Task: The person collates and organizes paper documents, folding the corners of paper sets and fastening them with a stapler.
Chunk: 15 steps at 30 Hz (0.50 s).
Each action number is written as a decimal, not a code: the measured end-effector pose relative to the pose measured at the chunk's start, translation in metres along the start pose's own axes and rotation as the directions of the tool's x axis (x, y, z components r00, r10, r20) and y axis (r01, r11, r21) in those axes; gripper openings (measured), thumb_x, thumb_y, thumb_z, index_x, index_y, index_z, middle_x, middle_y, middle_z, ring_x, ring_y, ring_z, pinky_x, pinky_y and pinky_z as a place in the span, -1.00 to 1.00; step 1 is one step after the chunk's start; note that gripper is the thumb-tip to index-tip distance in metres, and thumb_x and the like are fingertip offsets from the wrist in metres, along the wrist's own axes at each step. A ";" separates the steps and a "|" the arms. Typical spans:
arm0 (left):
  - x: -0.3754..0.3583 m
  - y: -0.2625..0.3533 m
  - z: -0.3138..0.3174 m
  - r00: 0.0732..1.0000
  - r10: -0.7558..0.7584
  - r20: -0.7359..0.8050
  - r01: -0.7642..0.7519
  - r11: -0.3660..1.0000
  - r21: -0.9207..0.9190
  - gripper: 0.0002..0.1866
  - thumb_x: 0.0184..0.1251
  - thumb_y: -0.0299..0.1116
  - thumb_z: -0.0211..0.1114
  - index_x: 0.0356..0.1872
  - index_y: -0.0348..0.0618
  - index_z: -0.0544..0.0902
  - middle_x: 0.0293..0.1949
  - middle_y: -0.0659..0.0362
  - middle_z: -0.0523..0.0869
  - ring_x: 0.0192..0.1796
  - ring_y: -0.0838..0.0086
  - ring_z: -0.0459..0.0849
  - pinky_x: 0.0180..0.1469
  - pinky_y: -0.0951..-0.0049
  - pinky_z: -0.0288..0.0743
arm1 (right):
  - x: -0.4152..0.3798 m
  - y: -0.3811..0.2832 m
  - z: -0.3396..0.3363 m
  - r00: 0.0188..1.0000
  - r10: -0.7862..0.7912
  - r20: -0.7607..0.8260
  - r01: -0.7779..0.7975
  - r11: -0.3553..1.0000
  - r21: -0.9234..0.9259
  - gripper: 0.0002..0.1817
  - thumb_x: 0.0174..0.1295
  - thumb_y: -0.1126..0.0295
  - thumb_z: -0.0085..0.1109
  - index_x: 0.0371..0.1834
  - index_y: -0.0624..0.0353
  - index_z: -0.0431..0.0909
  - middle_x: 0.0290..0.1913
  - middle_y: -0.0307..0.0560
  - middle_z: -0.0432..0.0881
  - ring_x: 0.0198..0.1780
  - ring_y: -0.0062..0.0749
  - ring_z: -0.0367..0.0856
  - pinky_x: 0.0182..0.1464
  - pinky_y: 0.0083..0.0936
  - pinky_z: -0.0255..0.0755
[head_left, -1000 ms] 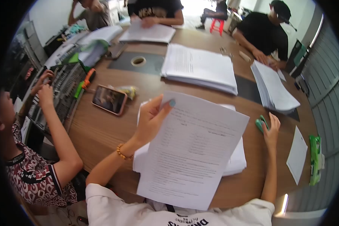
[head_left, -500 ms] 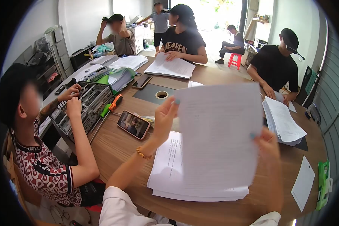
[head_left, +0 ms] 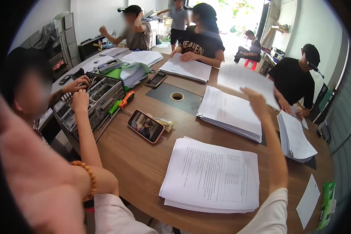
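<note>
Right hand: pinches paper sheet by near edge, apparently keeping its face uncovered, above farther paper stack | Left hand: near lens (too blurred, cannot tell grip) | Nearer paper stack: flat on table, seemingly for easy reach.

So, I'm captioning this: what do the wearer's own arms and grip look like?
White short sleeves on both arms. An amber beaded bracelet circles the left wrist; the right wrist is bare. Blur hides detail on the left grip and right grip.
</note>
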State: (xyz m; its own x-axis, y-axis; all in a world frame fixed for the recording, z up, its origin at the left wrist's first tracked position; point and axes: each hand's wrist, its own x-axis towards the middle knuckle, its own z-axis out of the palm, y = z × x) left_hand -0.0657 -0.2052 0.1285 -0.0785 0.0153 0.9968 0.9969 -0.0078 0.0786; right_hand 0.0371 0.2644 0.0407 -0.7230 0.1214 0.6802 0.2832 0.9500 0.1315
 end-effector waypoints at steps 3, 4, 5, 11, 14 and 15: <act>0.000 -0.068 -0.012 0.942 -0.215 0.259 -0.008 0.754 0.657 -0.73 0.13 -0.34 0.10 -0.17 -0.23 0.53 -0.12 0.10 0.55 -0.03 0.32 0.50 -0.09 0.35 0.41 | -0.028 -0.012 0.049 0.993 0.072 0.098 -0.082 0.991 0.103 -0.62 0.08 0.55 -0.14 -0.11 -0.14 0.55 -0.08 -0.06 0.54 -0.10 -0.14 0.54 -0.04 -0.33 0.41; -0.007 -0.100 -0.018 0.878 -0.369 0.304 -0.073 0.527 0.847 -0.76 0.13 -0.35 0.08 -0.20 -0.20 0.56 -0.15 0.13 0.56 -0.05 0.33 0.52 -0.11 0.35 0.43 | -0.032 -0.014 0.055 0.986 0.105 0.127 -0.122 0.983 0.135 -0.63 0.09 0.54 -0.15 -0.13 -0.13 0.56 -0.09 -0.05 0.55 -0.11 -0.14 0.54 -0.06 -0.33 0.42; -0.017 -0.137 -0.025 0.786 -0.529 0.320 -0.186 0.290 0.939 -0.77 0.14 -0.35 0.06 -0.22 -0.17 0.58 -0.18 0.15 0.58 -0.07 0.35 0.53 -0.13 0.35 0.45 | -0.039 -0.017 0.059 0.976 0.144 0.161 -0.171 0.970 0.172 -0.64 0.10 0.52 -0.16 -0.14 -0.12 0.57 -0.10 -0.04 0.55 -0.11 -0.13 0.54 -0.07 -0.33 0.42; -0.074 -0.260 -0.054 0.491 -0.837 0.241 -0.383 0.041 0.923 -0.76 0.16 -0.38 0.00 -0.36 -0.07 0.67 -0.30 0.23 0.65 -0.20 0.39 0.61 -0.26 0.34 0.54 | -0.049 -0.018 0.061 0.970 0.210 0.123 -0.230 0.957 0.178 -0.66 0.14 0.47 -0.18 -0.12 -0.08 0.56 -0.12 0.01 0.54 -0.11 -0.12 0.54 -0.08 -0.31 0.43; -0.043 -0.203 -0.020 0.586 -0.810 -0.001 -0.189 -0.138 0.972 -0.78 0.16 -0.37 0.01 -0.36 -0.07 0.67 -0.31 0.22 0.65 -0.23 0.37 0.62 -0.28 0.34 0.54 | -0.050 -0.021 0.059 0.983 0.175 0.060 -0.179 0.982 0.063 -0.63 0.06 0.53 -0.14 -0.11 -0.11 0.54 -0.14 -0.06 0.57 -0.09 -0.18 0.54 0.00 -0.14 0.37; -0.041 -0.201 -0.017 0.577 -0.816 0.028 -0.204 -0.111 0.973 -0.78 0.16 -0.38 0.01 -0.35 -0.07 0.67 -0.30 0.22 0.64 -0.22 0.37 0.62 -0.27 0.35 0.54 | -0.051 -0.026 0.059 0.980 0.191 0.056 -0.194 0.980 0.051 -0.63 0.06 0.53 -0.14 -0.11 -0.11 0.54 -0.14 -0.06 0.57 -0.09 -0.18 0.54 0.00 -0.14 0.37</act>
State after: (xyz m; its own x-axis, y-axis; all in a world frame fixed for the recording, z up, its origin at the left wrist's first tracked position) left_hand -0.2630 -0.2217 0.0719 -0.8584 0.0429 0.5111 -0.0863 0.9702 -0.2264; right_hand 0.0290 0.2503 -0.0402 -0.6894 0.3165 0.6515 0.3855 0.9218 -0.0399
